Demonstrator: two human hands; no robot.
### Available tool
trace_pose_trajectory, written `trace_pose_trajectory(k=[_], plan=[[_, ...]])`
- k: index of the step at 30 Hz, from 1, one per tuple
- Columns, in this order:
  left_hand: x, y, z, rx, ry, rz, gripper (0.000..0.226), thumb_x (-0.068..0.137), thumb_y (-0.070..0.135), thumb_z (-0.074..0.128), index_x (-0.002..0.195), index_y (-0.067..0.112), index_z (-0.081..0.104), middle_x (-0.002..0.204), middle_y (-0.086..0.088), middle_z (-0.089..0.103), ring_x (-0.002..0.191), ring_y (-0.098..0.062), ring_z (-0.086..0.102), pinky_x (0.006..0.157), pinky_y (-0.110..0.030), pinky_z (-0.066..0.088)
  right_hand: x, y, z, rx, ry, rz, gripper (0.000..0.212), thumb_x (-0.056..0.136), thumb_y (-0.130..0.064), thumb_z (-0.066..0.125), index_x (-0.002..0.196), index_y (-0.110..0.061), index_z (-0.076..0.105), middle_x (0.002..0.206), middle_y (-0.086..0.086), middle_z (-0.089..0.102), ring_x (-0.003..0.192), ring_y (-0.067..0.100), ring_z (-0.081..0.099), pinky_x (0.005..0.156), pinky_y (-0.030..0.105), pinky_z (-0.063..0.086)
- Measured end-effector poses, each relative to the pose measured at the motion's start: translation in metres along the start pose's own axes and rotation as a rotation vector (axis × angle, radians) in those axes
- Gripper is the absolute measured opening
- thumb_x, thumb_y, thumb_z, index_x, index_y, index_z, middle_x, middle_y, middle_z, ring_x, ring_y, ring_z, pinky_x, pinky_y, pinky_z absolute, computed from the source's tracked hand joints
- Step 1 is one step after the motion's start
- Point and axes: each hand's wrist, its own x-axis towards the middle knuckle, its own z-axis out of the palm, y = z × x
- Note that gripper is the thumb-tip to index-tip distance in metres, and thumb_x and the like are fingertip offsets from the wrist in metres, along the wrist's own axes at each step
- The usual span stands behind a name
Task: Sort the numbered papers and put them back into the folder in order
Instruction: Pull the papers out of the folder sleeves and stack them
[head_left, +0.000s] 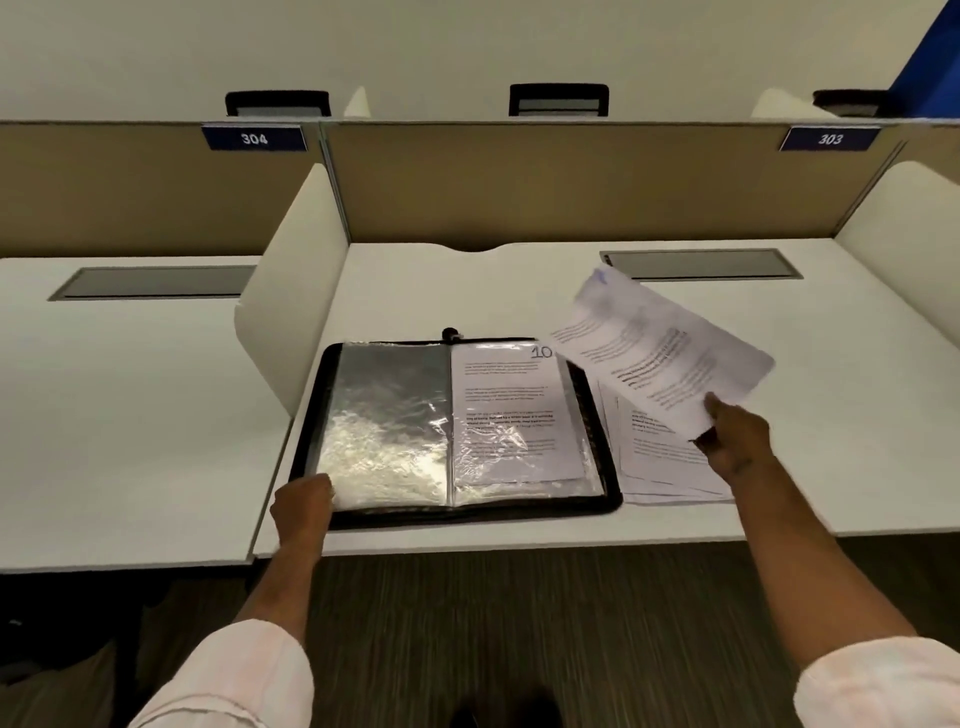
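Folder lies open on white desk, black zip edge all round; L page is a bare shiny sleeve, R sleeve holds the sheet marked 10. Left hand grips folder's near-L corner, fingers curled over the edge. Right hand pinches a printed paper by its near corner, held up off the desk & blurred, above a loose stack of papers just R of folder.
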Motion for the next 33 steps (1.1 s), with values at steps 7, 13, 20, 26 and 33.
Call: trace_pose_trajectory(k=[7,13,20,26,33], plan=[[0.005,0.002,0.016,0.210,0.055,-0.027,0.023,0.089,0.017,0.055,0.078,0.000,0.065,0.090,-0.020,0.067,0.087,-0.038,0.064,0.080,-0.041,0.053,0.028,0.056,-0.022,0.122,0.146,0.189,0.036,0.099,-0.018,0.053,0.133,-0.007,0.047,0.137,0.015,0.052,0.099,0.022,0.058,0.085,0.035,0.050],[0.001,0.003,0.020,0.298,0.077,0.052,0.033,0.093,0.016,0.056,0.061,0.009,0.051,0.068,-0.006,0.052,0.078,-0.032,0.056,0.072,-0.035,0.044,0.039,0.081,-0.029,0.016,0.193,0.171,0.044,0.100,-0.019,0.048,0.141,-0.005,0.039,0.139,0.012,0.049,0.112,0.025,0.059,0.057,0.024,0.057],[0.006,0.005,0.021,0.348,0.139,0.140,0.020,0.086,0.021,0.060,0.085,0.002,0.064,0.097,-0.019,0.064,0.083,-0.032,0.059,0.072,-0.040,0.052,0.030,0.096,-0.042,-0.665,0.353,0.229,0.056,0.088,-0.048,0.062,0.119,-0.002,0.057,0.098,0.014,0.069,0.077,0.026,0.069,0.076,0.039,0.058],[-0.025,0.029,0.072,0.511,-0.051,0.676,0.039,0.089,0.021,0.066,0.127,0.014,0.059,0.143,-0.006,0.046,0.131,-0.025,0.044,0.105,-0.039,0.040,-0.049,0.104,0.043,-1.209,-0.155,-0.257,0.041,0.095,-0.050,0.050,0.087,-0.013,0.067,0.093,0.008,0.070,0.079,0.021,0.063,0.073,0.031,0.050],[-0.064,0.038,0.139,0.873,-0.585,0.962,0.061,0.094,0.041,0.059,0.148,0.019,0.040,0.159,0.003,0.028,0.144,-0.017,0.027,0.114,-0.037,0.032,-0.083,0.169,0.088,-1.719,-0.548,-0.294,0.064,0.093,-0.066,0.035,0.151,-0.042,0.020,0.160,0.020,-0.001,0.148,0.036,-0.007,0.116,0.056,0.003]])
